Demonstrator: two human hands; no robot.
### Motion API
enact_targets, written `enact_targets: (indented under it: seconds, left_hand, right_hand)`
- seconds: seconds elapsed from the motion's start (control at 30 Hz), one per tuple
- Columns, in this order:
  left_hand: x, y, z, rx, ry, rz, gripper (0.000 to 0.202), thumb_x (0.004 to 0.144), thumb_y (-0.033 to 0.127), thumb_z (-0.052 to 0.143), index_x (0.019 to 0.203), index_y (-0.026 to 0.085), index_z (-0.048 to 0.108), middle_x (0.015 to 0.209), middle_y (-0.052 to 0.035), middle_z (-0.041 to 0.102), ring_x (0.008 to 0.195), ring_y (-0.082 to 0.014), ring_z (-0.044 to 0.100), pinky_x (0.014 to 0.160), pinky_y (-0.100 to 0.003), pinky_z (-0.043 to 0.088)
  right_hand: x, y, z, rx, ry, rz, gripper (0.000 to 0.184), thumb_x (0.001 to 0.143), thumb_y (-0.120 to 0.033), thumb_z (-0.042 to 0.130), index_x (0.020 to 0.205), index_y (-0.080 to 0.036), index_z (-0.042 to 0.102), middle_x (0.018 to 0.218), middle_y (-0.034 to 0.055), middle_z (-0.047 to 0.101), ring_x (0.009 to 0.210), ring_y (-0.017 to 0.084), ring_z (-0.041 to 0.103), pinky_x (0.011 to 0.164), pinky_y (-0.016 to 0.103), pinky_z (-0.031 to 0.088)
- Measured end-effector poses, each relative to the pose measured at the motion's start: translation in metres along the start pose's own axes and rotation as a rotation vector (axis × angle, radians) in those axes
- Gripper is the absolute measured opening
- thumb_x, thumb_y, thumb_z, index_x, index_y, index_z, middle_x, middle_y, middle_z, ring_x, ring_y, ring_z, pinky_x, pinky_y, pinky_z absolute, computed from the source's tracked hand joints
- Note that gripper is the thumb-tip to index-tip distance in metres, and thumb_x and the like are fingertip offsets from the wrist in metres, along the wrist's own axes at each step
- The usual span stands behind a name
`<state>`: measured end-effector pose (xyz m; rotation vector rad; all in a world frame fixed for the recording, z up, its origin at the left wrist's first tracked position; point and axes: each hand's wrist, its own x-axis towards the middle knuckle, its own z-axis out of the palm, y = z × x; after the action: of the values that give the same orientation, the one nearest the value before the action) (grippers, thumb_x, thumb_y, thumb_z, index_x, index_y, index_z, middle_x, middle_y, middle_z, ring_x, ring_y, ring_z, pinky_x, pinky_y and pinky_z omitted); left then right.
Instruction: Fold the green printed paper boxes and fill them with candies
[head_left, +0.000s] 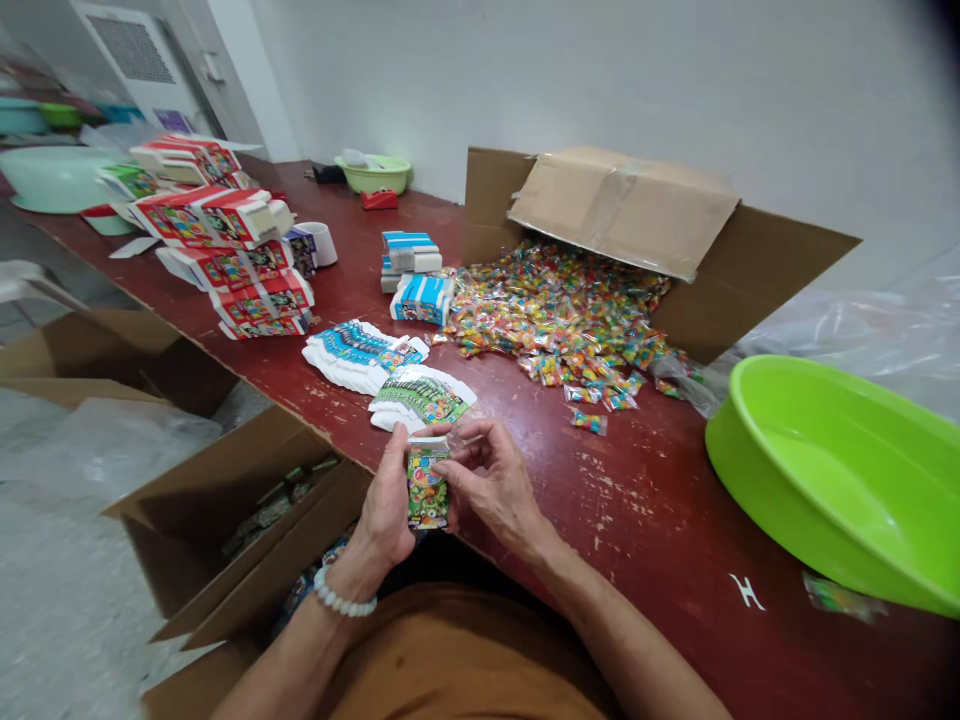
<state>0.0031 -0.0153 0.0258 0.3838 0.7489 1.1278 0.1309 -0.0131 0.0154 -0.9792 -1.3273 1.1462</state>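
Observation:
A small green printed box (427,485) is held upright at the table's front edge. My left hand (388,500) is closed around its left side, a bead bracelet on the wrist. With bent fingers, my right hand (491,480) grips the right side, its thumb on the printed front near the top. The box's white upper edge shows; whether it is sealed I cannot tell. Just beyond lie a fanned stack of flat green cartons (422,397) and a fanned row of flat blue cartons (360,352). Wrapped candies (555,315) spill from a tipped cardboard box (626,210).
Bundled red cartons (217,218) are piled at the left, and blue bundles (420,298) stand mid-table. A large green basin (750,470) sits at the right. Open cardboard boxes (180,580) stand on the floor at the left. A red tape dispenser (379,199) lies farther back.

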Motion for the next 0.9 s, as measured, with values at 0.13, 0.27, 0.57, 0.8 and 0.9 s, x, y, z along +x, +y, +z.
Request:
enact_targets:
  seconds: [0.13, 0.27, 0.57, 0.8, 0.9]
  left_hand:
    - [-0.002, -0.001, 0.004, 0.026, 0.091, 0.021, 0.049, 0.1, 0.044, 0.036, 0.13, 0.012, 0.059, 0.091, -0.0132, 0.077, 0.062, -0.0212, 0.072, 0.057, -0.032, 0.06]
    - [-0.002, -0.002, 0.004, 0.081, 0.068, 0.005, 0.047, 0.097, 0.04, 0.042, 0.133, 0.014, 0.057, 0.078, -0.0082, 0.076, 0.042, -0.017, 0.063, 0.043, -0.028, 0.052]
    - [-0.006, 0.003, 0.002, 0.21, 0.012, 0.021, 0.058, 0.089, 0.053, 0.054, 0.134, 0.017, 0.059, 0.075, -0.0059, 0.075, 0.04, -0.0167, 0.06, 0.037, -0.025, 0.046]
    - [0.0, -0.002, -0.006, 0.298, 0.042, 0.091, 0.058, 0.089, 0.057, 0.056, 0.128, 0.015, 0.064, 0.079, -0.0074, 0.076, 0.049, -0.0158, 0.065, 0.048, -0.025, 0.053]
    - [0.001, -0.001, -0.008, 0.234, -0.032, -0.011, 0.071, 0.091, 0.065, 0.043, 0.141, 0.016, 0.053, 0.068, -0.0075, 0.074, 0.039, -0.0177, 0.059, 0.035, -0.026, 0.047]
  right_hand:
    - [0.003, -0.004, -0.005, -0.225, -0.013, -0.169, 0.007, 0.079, -0.021, 0.072, 0.084, -0.022, 0.067, 0.087, 0.0031, 0.069, 0.075, 0.017, 0.062, 0.072, 0.031, 0.051]
    - [0.008, -0.004, -0.007, -0.155, -0.042, -0.17, 0.01, 0.08, -0.027, 0.072, 0.073, -0.021, 0.067, 0.094, 0.0057, 0.073, 0.088, 0.02, 0.066, 0.08, 0.034, 0.052]
    - [0.009, 0.007, -0.01, -0.041, -0.155, -0.1, 0.015, 0.082, -0.037, 0.073, 0.088, -0.023, 0.074, 0.089, 0.0037, 0.07, 0.08, 0.018, 0.065, 0.072, 0.03, 0.052]
    - [0.017, -0.001, -0.012, -0.22, -0.156, -0.069, 0.011, 0.081, -0.025, 0.066, 0.072, -0.019, 0.067, 0.078, 0.0019, 0.07, 0.067, 0.014, 0.059, 0.063, 0.026, 0.046]
    - [0.022, -0.004, -0.01, -0.041, -0.231, 0.019, 0.013, 0.083, -0.027, 0.064, 0.074, -0.018, 0.063, 0.088, 0.0041, 0.074, 0.069, 0.014, 0.063, 0.064, 0.026, 0.05]
